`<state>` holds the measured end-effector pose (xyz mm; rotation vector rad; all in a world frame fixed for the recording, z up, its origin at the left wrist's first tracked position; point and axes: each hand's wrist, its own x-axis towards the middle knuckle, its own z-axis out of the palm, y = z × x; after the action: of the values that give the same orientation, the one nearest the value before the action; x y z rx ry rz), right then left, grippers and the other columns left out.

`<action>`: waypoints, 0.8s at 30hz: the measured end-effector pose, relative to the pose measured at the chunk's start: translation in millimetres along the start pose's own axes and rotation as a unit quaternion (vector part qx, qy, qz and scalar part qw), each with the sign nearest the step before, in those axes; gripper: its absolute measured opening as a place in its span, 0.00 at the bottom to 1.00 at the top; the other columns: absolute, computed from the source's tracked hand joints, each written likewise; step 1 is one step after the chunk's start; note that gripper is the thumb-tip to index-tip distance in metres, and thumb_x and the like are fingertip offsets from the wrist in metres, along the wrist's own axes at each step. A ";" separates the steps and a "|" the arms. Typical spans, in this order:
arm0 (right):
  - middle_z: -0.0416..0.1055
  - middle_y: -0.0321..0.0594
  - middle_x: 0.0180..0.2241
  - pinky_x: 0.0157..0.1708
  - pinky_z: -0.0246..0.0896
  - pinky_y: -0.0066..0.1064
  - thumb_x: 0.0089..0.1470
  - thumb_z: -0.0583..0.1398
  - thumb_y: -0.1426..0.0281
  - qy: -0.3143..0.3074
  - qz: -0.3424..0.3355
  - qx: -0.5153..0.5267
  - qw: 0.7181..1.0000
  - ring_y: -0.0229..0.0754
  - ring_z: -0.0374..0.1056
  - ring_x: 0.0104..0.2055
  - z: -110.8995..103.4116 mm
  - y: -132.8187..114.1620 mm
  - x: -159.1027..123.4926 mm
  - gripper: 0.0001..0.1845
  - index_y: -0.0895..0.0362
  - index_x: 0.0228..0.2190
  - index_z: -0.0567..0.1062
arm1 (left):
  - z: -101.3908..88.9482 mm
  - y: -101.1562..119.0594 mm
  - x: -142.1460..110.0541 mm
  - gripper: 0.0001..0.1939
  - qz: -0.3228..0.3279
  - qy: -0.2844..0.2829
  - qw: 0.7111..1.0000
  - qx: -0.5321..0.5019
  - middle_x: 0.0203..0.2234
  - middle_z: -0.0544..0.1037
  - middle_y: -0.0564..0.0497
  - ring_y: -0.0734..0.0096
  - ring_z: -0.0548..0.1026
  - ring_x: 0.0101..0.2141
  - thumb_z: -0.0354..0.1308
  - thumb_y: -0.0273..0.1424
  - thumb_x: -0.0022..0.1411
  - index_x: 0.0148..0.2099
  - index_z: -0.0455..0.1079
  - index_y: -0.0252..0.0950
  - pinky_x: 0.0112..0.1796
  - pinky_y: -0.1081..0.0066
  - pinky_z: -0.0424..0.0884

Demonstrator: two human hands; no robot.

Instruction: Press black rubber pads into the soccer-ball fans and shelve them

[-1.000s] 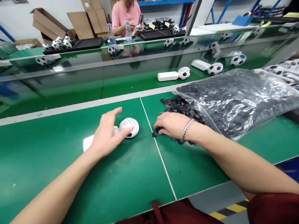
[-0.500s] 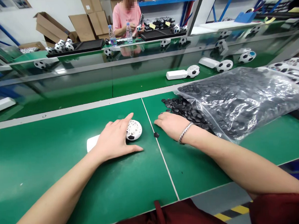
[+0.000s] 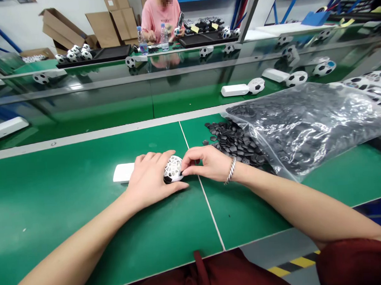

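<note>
A white device with a long handle [image 3: 124, 173] and a football-shaped head [image 3: 172, 167] lies on the green bench. The head has cut-out openings, with a black panel on its near side. My left hand [image 3: 150, 179] lies over the joint of handle and head, thumb and fingers closed around the head and steadying it. At the head's right edge, my right hand [image 3: 207, 162] pinches a small black piece, mostly covered by the fingertips. Right of that hand spreads a pile of black pentagon pieces [image 3: 237, 144], spilling from a clear plastic bag [image 3: 318, 121].
Beyond the bench edge runs a green conveyor [image 3: 188, 102] carrying similar football-headed devices [image 3: 256, 86]. More white football parts [image 3: 367, 82] are heaped at the far right. Across the line a person in a pink shirt [image 3: 161, 17] works near water bottles [image 3: 164, 37] and black trays [image 3: 112, 54].
My right hand has moved left from beside the pile to the ball head, and the loose black piece is gone from its spot on the bench. My left hand has closed more around the head.
</note>
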<state>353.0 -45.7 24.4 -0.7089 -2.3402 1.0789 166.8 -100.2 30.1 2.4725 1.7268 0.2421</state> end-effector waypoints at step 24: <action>0.70 0.36 0.30 0.29 0.61 0.28 0.36 0.69 0.68 -0.063 0.163 -0.007 0.985 0.36 0.66 0.31 -9.4 12.3 5.2 0.19 0.59 0.30 0.69 | -9.7 -14.2 7.8 0.28 0.120 -0.049 0.990 -0.057 0.45 0.71 0.47 0.54 0.64 0.48 0.55 0.45 0.52 0.52 0.60 0.38 0.52 0.49 0.51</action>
<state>357.8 -30.4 21.2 -1.0867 -2.3940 1.2774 154.5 -87.9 37.5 2.5573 1.3395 0.2295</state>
